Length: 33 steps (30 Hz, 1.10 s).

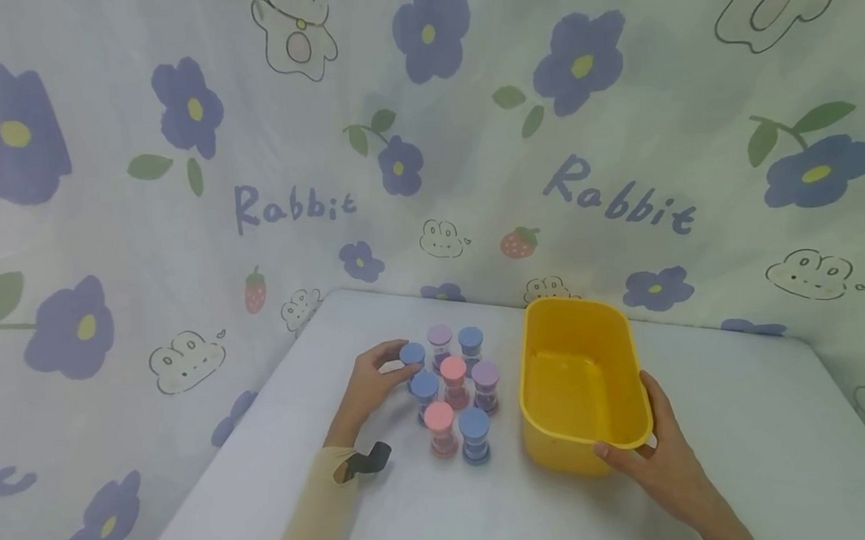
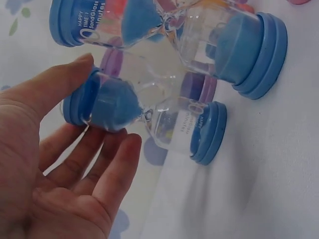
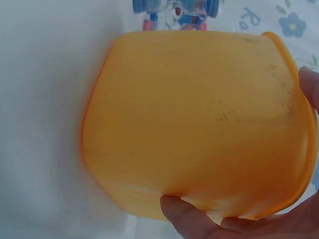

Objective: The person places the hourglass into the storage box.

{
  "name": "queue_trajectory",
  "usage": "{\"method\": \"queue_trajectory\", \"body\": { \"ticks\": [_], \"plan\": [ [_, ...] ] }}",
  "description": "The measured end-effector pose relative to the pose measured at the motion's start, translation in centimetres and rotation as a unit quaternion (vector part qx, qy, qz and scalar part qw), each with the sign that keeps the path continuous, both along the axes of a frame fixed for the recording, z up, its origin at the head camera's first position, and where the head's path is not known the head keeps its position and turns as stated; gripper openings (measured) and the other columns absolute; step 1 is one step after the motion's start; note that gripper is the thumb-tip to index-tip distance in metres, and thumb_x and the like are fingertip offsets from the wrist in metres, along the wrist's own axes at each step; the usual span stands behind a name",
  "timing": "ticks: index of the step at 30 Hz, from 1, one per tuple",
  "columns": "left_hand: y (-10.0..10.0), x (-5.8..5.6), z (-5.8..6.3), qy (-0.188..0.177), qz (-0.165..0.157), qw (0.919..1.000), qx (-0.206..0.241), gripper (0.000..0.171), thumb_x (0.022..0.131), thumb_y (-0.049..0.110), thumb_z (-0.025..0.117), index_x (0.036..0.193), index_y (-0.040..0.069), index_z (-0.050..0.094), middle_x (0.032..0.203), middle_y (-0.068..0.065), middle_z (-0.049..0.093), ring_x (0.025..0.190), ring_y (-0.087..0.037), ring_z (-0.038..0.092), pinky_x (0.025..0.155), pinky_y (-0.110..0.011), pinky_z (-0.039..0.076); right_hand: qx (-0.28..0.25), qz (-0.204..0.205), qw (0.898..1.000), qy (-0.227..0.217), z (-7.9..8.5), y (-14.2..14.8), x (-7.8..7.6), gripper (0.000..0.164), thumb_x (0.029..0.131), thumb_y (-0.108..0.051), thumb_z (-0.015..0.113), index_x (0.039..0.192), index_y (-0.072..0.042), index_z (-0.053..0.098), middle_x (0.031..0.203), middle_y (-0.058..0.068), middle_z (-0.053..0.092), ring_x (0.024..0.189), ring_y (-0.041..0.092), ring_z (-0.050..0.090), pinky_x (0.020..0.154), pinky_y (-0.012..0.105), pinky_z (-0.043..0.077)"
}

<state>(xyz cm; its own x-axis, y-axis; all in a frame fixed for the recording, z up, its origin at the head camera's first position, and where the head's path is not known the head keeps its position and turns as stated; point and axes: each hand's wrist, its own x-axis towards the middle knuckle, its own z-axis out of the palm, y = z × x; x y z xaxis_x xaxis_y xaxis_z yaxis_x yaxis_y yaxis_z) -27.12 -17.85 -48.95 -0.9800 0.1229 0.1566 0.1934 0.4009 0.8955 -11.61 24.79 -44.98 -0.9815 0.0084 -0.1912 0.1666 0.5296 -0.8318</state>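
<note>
With thumb and fingers around its upper end, my left hand (image 1: 368, 387) holds a blue-capped hourglass (image 1: 412, 353) at the left edge of a group. In the left wrist view this hourglass (image 2: 117, 105) has blue sand, and the thumb lies by its top cap. Close beside it stands another blue hourglass (image 1: 425, 386). On the right, a deep yellow plastic tub (image 1: 532, 436) stands on the table, its inside bare. My right hand (image 1: 666, 462) grips the tub's near right corner, thumb at the rim and fingers along the outer side.
More upright hourglasses stand together left of the tub: pink ones (image 1: 440, 418), purple ones (image 1: 485, 373) and further blue ones (image 1: 474, 425). They stand on a white-covered table (image 1: 445, 514). A curtain (image 1: 470, 137) with flowers and rabbits hangs behind and at the left.
</note>
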Motion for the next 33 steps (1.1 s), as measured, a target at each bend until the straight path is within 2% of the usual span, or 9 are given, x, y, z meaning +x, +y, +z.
{"method": "queue_trajectory", "body": {
  "ticks": [4,10,14,18,22,26,33],
  "plan": [
    [0.0,-0.1,-0.1,0.007,0.003,0.9999,0.013,0.054,0.084,0.033,0.086,0.132,0.015,0.068,0.131,-0.008,0.072,0.131,-0.031,0.062,0.12,-0.06,0.04,-0.004,-0.005,1.0,-0.009,0.0,-0.1,-0.1,0.127,0.09,-0.051,0.077,0.161,-0.029,-0.025,0.175,0.018,-0.008,0.154,0.044,0.022,0.113,0.058,0.041],
    [-0.2,0.0,-0.3,0.012,0.01,0.9992,0.036,0.051,0.083,0.029,0.087,0.128,0.013,0.071,0.129,-0.01,0.073,0.13,-0.031,0.063,0.119,-0.057,0.043,-0.01,-0.001,1.0,0.002,-0.1,-0.2,-0.1,0.126,0.089,-0.053,0.077,0.162,-0.032,-0.023,0.175,0.017,-0.007,0.154,0.044,0.022,0.113,0.059,0.042],
    [-0.5,0.1,0.0,0.013,0.009,0.9982,0.058,0.05,0.083,0.027,0.088,0.127,0.01,0.071,0.129,-0.012,0.072,0.13,-0.032,0.063,0.116,-0.058,0.046,-0.019,0.008,0.999,0.026,0.0,-0.3,0.1,0.122,0.09,-0.05,0.077,0.163,-0.032,-0.02,0.175,0.017,-0.004,0.153,0.044,0.023,0.111,0.058,0.045],
    [-0.8,-0.1,0.8,0.023,0.009,0.9969,0.075,0.05,0.083,0.024,0.087,0.127,0.008,0.071,0.13,-0.014,0.072,0.13,-0.032,0.062,0.114,-0.055,0.048,-0.021,0.008,0.999,0.029,0.0,-0.3,0.1,0.122,0.09,-0.05,0.077,0.163,-0.033,-0.02,0.175,0.017,-0.003,0.152,0.043,0.024,0.111,0.058,0.045],
    [-1.2,-0.2,2.1,0.033,0.014,0.9967,0.072,0.05,0.085,0.024,0.086,0.129,0.007,0.07,0.132,-0.012,0.071,0.131,-0.029,0.062,0.111,-0.046,0.052,-0.02,0.005,1.0,0.023,0.0,-0.3,0.0,0.124,0.089,-0.052,0.077,0.162,-0.034,-0.021,0.175,0.016,-0.004,0.153,0.043,0.024,0.112,0.058,0.044],
    [-1.2,0.0,4.0,0.042,0.012,0.9963,0.074,0.048,0.086,0.024,0.085,0.129,0.008,0.07,0.133,-0.011,0.07,0.132,-0.025,0.062,0.109,-0.034,0.054,-0.017,0.006,1.0,0.024,-0.1,-0.2,0.0,0.124,0.09,-0.05,0.078,0.163,-0.033,-0.021,0.175,0.017,-0.003,0.152,0.043,0.024,0.112,0.059,0.043],
    [-0.1,-0.1,7.5,0.068,-0.005,0.9946,0.079,0.047,0.086,0.02,0.085,0.129,0.008,0.07,0.13,-0.012,0.072,0.129,-0.023,0.064,0.109,-0.038,0.055,-0.015,0.002,0.999,0.03,-0.2,-0.1,0.1,0.122,0.091,-0.046,0.077,0.163,-0.03,-0.02,0.175,0.018,-0.002,0.152,0.044,0.024,0.112,0.06,0.042]
  ]
}}
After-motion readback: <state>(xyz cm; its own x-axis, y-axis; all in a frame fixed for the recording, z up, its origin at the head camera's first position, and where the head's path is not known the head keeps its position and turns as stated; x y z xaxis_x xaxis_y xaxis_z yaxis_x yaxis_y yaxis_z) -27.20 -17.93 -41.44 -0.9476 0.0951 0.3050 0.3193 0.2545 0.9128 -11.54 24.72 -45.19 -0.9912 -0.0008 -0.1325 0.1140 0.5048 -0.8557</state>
